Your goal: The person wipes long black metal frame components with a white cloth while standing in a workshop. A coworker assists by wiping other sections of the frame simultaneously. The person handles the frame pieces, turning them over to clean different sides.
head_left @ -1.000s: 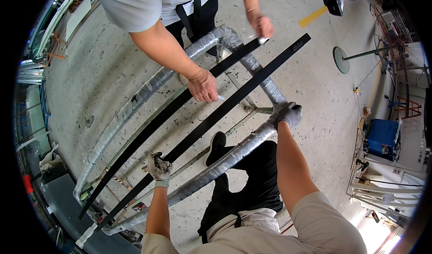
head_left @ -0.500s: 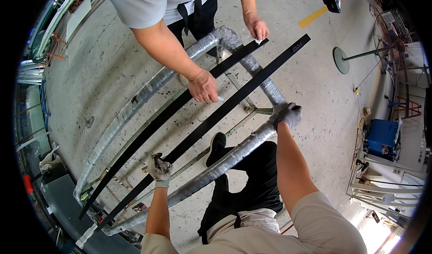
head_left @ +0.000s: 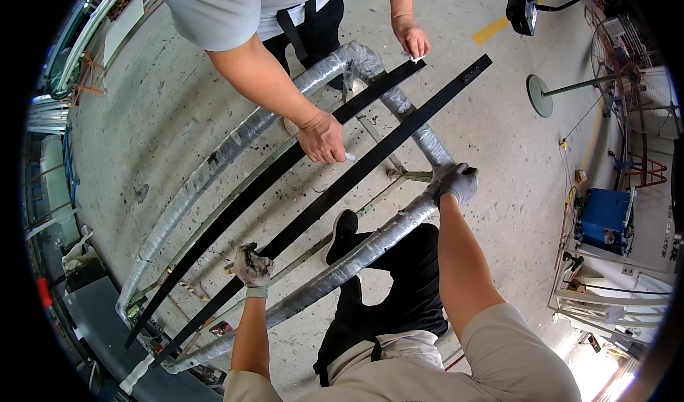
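Observation:
In a stained grey work glove, my left hand (head_left: 253,266) is closed on the nearer long black bar (head_left: 342,181), toward its lower-left part. My right hand (head_left: 457,183), also in a grey glove, grips the plastic-wrapped tube (head_left: 370,245) of a stand near its right corner. Both black bars lie slantwise across this stand. Opposite me, a co-worker's hand (head_left: 324,138) holds a small white object beside the farther black bar (head_left: 285,161). The co-worker's other hand (head_left: 412,37) pinches a white scrap at that bar's upper-right end.
A fan with a round base (head_left: 539,95) stands at the right, near a blue box (head_left: 605,220). A dark table (head_left: 107,309) is at the lower left. My foot, in a black shoe (head_left: 342,234), is beneath the stand. Racks with long pieces line the left edge.
The co-worker's hand at the upper-right bar end has shifted slightly right and up with the white scrap. My hands and both bars have stayed in place.

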The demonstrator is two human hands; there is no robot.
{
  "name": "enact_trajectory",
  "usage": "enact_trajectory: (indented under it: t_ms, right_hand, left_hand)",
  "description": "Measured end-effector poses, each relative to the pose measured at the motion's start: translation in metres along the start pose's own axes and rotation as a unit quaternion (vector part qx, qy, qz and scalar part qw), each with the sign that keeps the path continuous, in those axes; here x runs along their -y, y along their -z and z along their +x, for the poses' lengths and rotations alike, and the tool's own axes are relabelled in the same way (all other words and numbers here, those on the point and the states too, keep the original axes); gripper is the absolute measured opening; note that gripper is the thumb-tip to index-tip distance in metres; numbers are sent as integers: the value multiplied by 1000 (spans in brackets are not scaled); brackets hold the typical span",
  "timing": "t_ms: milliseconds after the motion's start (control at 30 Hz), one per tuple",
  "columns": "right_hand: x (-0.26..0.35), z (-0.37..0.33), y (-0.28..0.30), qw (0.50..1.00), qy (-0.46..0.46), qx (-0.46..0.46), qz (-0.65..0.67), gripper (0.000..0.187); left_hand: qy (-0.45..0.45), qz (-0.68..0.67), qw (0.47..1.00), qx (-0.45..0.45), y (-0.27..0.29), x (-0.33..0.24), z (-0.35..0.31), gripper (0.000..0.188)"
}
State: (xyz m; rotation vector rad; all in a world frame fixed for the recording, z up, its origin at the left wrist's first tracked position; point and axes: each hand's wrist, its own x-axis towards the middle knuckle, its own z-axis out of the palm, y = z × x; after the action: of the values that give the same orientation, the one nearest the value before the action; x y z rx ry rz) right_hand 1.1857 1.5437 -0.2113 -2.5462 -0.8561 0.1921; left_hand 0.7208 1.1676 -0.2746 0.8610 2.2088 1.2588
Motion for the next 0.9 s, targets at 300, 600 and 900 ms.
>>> enact_trajectory:
  t_ms: [300, 600, 900]
  right_hand:
    - [-2, 1, -2, 1000, -2, 2, 2, 37]
    - [1, -1, 1, 1000, -7, 16, 7, 37]
    - [3, -2, 4, 1000, -10, 18, 7, 37]
  left_hand:
    - [63, -119, 991, 5, -5, -55, -1, 39]
    - [110, -176, 978, -7, -6, -74, 0, 46]
    - [101, -152, 983, -6, -9, -72, 0, 48]
